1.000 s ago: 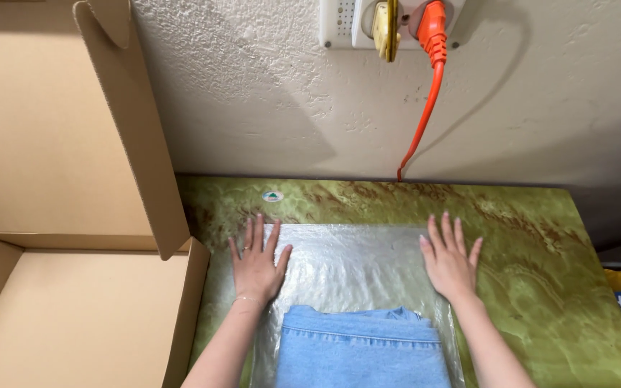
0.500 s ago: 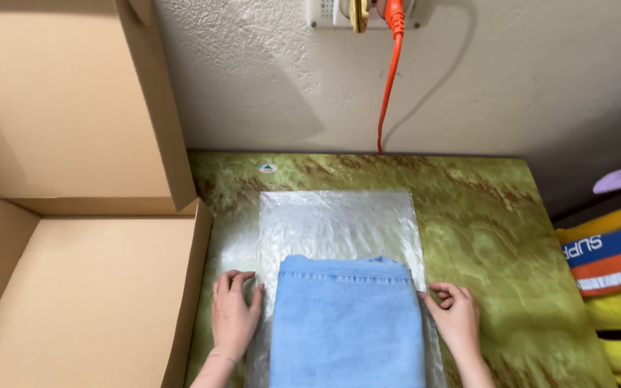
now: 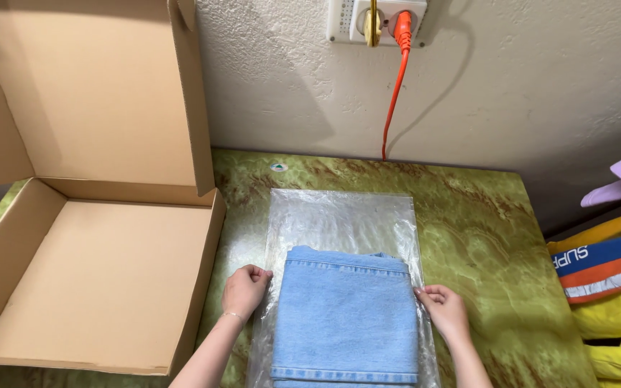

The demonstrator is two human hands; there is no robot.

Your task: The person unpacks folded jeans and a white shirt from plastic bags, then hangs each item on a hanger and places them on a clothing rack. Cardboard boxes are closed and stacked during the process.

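Folded jeans (image 3: 345, 316) lie inside a clear bag (image 3: 339, 219) on a green desk (image 3: 483, 230). The left hand (image 3: 244, 289) and right hand (image 3: 443, 310) pinch the bag's edges either side, beside an open box (image 3: 102, 273).

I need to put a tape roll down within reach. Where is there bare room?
Free: the open cardboard box floor, and the green tabletop between the plastic bag and the right edge. Crowded: the middle, where left hand and right hand pinch the bag around folded denim.
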